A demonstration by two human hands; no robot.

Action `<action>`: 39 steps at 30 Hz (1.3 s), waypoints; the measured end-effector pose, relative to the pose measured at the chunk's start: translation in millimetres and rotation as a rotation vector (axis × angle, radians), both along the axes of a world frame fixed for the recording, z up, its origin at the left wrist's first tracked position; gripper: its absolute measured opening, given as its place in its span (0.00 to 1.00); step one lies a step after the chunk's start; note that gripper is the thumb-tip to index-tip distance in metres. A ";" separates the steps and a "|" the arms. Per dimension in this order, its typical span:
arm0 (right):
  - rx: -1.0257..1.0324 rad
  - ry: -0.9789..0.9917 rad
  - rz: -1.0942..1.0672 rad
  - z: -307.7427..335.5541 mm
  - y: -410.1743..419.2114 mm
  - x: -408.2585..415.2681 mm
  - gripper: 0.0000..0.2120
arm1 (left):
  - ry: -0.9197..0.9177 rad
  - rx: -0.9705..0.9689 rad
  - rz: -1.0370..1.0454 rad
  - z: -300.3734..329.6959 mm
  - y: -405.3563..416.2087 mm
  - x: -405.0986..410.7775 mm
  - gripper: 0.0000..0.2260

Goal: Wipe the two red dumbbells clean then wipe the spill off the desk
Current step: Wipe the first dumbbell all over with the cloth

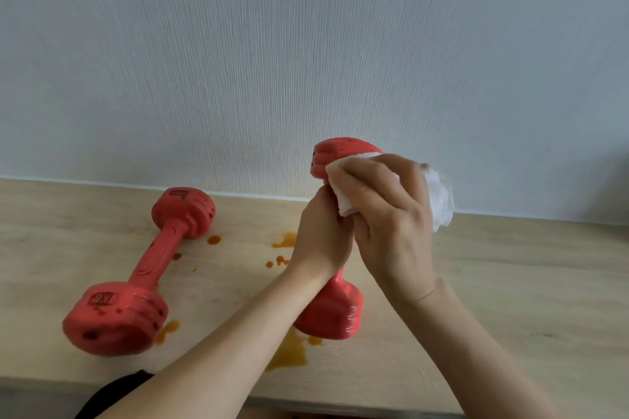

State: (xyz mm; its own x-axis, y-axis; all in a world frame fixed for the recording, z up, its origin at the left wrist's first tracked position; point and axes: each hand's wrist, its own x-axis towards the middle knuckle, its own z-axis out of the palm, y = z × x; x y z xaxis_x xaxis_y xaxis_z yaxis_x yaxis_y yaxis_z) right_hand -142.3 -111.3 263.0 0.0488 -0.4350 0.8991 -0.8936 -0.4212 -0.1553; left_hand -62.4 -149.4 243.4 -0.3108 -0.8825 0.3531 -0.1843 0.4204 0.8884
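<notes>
One red dumbbell (335, 311) stands tilted on its lower head near the middle of the wooden desk (510, 282). My left hand (321, 238) is wrapped around its handle. My right hand (388, 214) presses a white tissue (440, 201) against the upper head. The second red dumbbell (143, 269) lies flat on the desk to the left, with dark spots on its heads. Orange spill patches (289, 352) spread over the desk between and in front of the dumbbells.
A pale textured wall (306, 61) rises straight behind the desk. The desk's front edge runs along the bottom of the view, with a dark object (112, 391) just below it at the left.
</notes>
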 end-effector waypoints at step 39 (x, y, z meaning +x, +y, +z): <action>0.085 0.056 -0.062 10.2 4.0 -26.7 0.17 | 0.010 0.155 -0.032 -1.9 -9.9 0.7 0.04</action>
